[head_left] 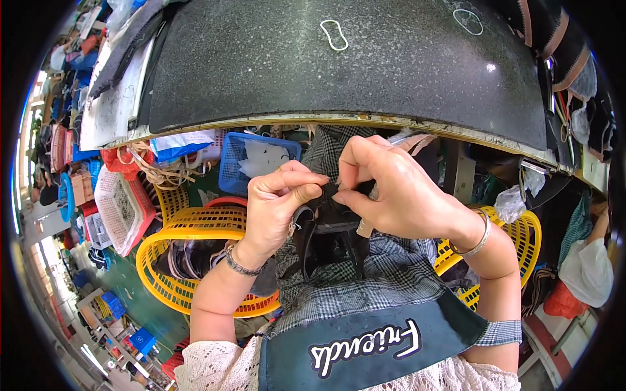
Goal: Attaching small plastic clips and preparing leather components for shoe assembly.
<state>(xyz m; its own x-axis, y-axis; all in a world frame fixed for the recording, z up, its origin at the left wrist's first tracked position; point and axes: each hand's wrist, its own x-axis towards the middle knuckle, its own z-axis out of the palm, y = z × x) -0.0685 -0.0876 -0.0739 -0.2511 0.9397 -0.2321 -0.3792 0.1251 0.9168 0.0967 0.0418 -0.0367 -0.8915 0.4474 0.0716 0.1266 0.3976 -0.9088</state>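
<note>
Over my lap, both hands hold a black piece (336, 225) that looks like a shoe upper, with strap-like parts hanging down. My left hand (277, 199) pinches its top edge between thumb and forefinger. Close beside it, my right hand (391, 189) pinches the same edge, fingers bent over the thumb. Whatever fine thing may lie between the fingertips is too small to make out. A small beige tab (364, 228) shows under the right hand. Below the piece lies my checked grey apron (385, 267) with a dark panel.
Ahead is a black-topped table (261, 72) with two pale rubber bands (335, 35) on it. Yellow baskets (171, 287) stand at both sides, the left one holding dark cut pieces. A blue basket (238, 156) sits under the table edge. Stacked white and red baskets (124, 208) stand farther left.
</note>
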